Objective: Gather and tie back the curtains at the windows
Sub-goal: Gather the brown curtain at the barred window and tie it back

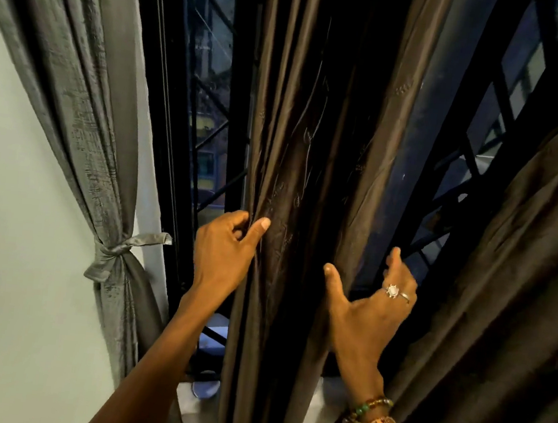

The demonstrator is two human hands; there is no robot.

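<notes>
Faces a window (pixel 215 49) with both arms raised. Grips the left edge of the brown curtain (pixel 305 145) with the left hand (pixel 228 251) — fingers curled round the edge fold, thumb pressed on the front of the cloth. Reaches the right hand (pixel 371 303) to the same curtain's right edge: thumb spread wide and laid against the cloth, fingers fairly straight and pointing up over the dark pane, nothing pinched between them. Wears a ring (pixel 392 290) on that hand and bracelets (pixel 369 420) at its wrist.

Between the hands, the brown curtain bunched into tight upright folds, hanging untied in the middle of the window and down past the sill (pixel 195 409). Further right, a side curtain (pixel 524 254) of the same brown, loose, slanting down toward the lower right corner. Between the two, a strip of pane and black grille (pixel 480 184).

At the left, a grey curtain (pixel 85 105) already gathered — cinched low down by a grey tie (pixel 118 253) knotted round it, one end of the tie sticking out toward the window frame. Hangs against a pale wall (pixel 11 217), apart from the brown curtain, with more grille and dark glass between. On the sill below the left forearm, a small rounded thing, too dim to make out.
</notes>
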